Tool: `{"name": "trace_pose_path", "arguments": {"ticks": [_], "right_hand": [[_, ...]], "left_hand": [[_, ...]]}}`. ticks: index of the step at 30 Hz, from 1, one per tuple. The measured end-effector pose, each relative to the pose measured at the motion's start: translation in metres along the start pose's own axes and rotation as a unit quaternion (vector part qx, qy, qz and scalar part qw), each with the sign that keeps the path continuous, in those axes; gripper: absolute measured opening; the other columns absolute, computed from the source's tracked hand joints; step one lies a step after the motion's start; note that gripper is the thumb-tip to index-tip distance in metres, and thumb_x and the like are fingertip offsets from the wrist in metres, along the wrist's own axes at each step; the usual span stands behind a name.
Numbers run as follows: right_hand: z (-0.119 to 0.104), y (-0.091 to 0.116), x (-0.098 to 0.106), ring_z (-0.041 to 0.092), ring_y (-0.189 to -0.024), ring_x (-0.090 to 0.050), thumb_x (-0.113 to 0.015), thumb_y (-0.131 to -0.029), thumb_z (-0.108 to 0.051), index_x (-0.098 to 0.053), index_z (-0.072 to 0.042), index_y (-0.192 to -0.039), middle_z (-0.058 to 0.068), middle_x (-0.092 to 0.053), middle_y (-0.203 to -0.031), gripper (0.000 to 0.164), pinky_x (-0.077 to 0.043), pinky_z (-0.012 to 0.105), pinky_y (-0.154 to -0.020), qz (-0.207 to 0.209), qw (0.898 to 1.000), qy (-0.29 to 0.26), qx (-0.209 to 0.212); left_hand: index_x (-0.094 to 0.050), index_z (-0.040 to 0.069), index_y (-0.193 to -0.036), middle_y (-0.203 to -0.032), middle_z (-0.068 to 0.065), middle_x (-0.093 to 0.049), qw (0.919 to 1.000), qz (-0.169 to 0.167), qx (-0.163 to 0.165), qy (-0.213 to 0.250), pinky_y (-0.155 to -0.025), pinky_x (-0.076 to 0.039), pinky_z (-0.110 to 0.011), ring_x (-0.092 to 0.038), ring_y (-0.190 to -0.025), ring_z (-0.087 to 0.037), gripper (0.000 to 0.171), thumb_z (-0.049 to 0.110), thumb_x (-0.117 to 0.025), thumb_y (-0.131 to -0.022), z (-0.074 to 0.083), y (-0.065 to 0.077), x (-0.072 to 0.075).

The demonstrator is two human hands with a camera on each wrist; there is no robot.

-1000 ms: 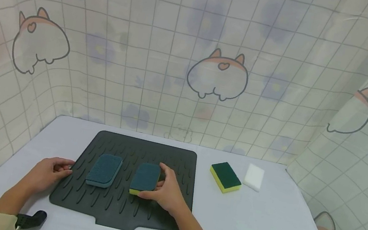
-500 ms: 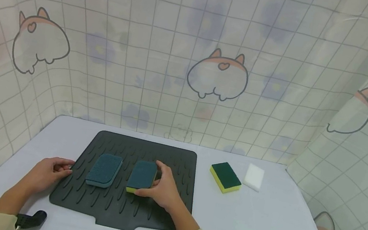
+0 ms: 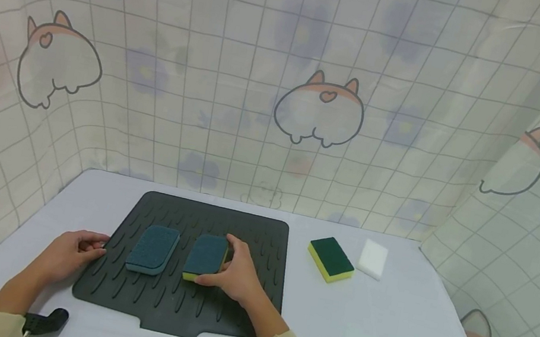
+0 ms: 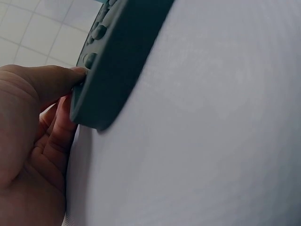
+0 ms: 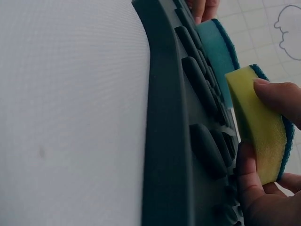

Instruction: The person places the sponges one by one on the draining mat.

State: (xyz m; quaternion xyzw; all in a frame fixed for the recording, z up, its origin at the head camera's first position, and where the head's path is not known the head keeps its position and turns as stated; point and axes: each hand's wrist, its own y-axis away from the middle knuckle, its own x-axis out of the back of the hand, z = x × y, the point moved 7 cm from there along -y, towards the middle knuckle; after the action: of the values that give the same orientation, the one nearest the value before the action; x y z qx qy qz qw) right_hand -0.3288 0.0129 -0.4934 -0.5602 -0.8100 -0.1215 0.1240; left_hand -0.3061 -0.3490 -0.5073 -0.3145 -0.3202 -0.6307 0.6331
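Observation:
In the head view, a dark grey ridged mat (image 3: 218, 218) lies on the white table. At its left edge my left hand (image 3: 65, 254) pinches the rim; the left wrist view has the thumb (image 4: 63, 81) over the top of the mat (image 4: 117, 70). A teal sponge (image 3: 152, 250) rests on the mat's left half. Just right of it, my right hand (image 3: 241, 275) grips a yellow sponge (image 5: 261, 127) with a blue-green scouring side, which faces up in the head view. Thumb and fingers hold it by its edges. Whether it touches the mat, I cannot tell.
To the right of the mat, a yellow sponge with a dark green top (image 3: 332, 259) lies at an angle. Beside it is a white block (image 3: 372, 259). A tile-patterned curtain (image 3: 234, 156) encloses the table's back and sides.
My right hand has moved a little to the left with its yellow sponge, nearer the teal one. My left hand and the mat have stayed put.

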Motion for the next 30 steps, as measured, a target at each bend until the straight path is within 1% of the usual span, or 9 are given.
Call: {"name": "trace_pose_path", "arguments": {"ticks": [5,10,14,18,21,28,30], "right_hand": [[-0.001,-0.002,-0.002,0.022,-0.1,-0.066,-0.095,-0.071,-0.019,-0.025,-0.009,-0.161,0.017,-0.027,-0.16,0.114,-0.057,0.039,-0.082,0.002,1.0,0.009,-0.001],[-0.002,-0.004,-0.002,0.021,-0.097,-0.065,-0.096,-0.071,-0.02,-0.026,-0.008,-0.161,0.018,-0.028,-0.16,0.114,-0.056,0.039,-0.081,0.004,1.0,0.022,0.002],[-0.003,-0.005,-0.002,0.019,-0.096,-0.061,-0.097,-0.07,-0.025,-0.028,-0.01,-0.16,0.016,-0.031,-0.159,0.114,-0.055,0.038,-0.082,0.01,0.999,0.049,-0.001],[-0.004,-0.006,-0.002,0.019,-0.098,-0.059,-0.097,-0.069,-0.029,-0.029,-0.01,-0.16,0.016,-0.034,-0.158,0.115,-0.055,0.038,-0.085,0.015,0.997,0.076,-0.001],[-0.007,-0.006,-0.003,0.02,-0.101,-0.058,-0.097,-0.068,-0.031,-0.03,-0.008,-0.159,0.017,-0.037,-0.155,0.115,-0.055,0.041,-0.089,0.017,0.996,0.091,0.002],[-0.012,-0.004,-0.003,0.026,-0.115,-0.053,-0.097,-0.068,-0.035,-0.033,-0.007,-0.158,0.017,-0.043,-0.149,0.114,-0.05,0.049,-0.099,0.023,0.992,0.126,0.005],[-0.014,-0.004,-0.003,0.027,-0.116,-0.053,-0.097,-0.068,-0.034,-0.033,-0.006,-0.158,0.017,-0.044,-0.148,0.114,-0.049,0.051,-0.1,0.023,0.991,0.132,0.006]], "left_hand": [[-0.062,-0.007,-0.133,-0.103,-0.008,-0.067,1.0,-0.002,0.004,0.002,-0.07,-0.048,-0.029,-0.058,-0.089,-0.018,0.043,0.018,-0.069,-0.098,0.0,0.0,0.0],[-0.062,-0.007,-0.133,-0.103,-0.009,-0.067,1.0,-0.001,0.002,0.0,-0.07,-0.048,-0.029,-0.058,-0.089,-0.018,0.043,0.018,-0.069,-0.098,0.001,0.0,0.001],[-0.062,-0.007,-0.133,-0.104,-0.009,-0.067,1.0,0.001,0.001,0.001,-0.07,-0.048,-0.028,-0.058,-0.089,-0.018,0.043,0.017,-0.069,-0.098,0.0,0.0,0.001],[-0.061,-0.007,-0.133,-0.104,-0.009,-0.067,1.0,-0.001,0.004,0.003,-0.07,-0.048,-0.028,-0.058,-0.089,-0.018,0.044,0.018,-0.069,-0.098,-0.001,0.0,0.001],[-0.061,-0.007,-0.133,-0.104,-0.009,-0.067,1.0,-0.002,0.005,0.005,-0.07,-0.048,-0.028,-0.058,-0.089,-0.018,0.044,0.018,-0.069,-0.098,0.0,0.0,0.001],[-0.061,-0.007,-0.133,-0.103,-0.008,-0.067,1.0,-0.004,0.002,0.007,-0.07,-0.048,-0.028,-0.057,-0.089,-0.018,0.043,0.018,-0.068,-0.099,0.002,0.002,0.001],[-0.062,-0.007,-0.133,-0.103,-0.008,-0.067,1.0,-0.003,0.001,0.007,-0.07,-0.048,-0.028,-0.057,-0.089,-0.018,0.043,0.018,-0.068,-0.098,0.002,0.002,0.001]]}}
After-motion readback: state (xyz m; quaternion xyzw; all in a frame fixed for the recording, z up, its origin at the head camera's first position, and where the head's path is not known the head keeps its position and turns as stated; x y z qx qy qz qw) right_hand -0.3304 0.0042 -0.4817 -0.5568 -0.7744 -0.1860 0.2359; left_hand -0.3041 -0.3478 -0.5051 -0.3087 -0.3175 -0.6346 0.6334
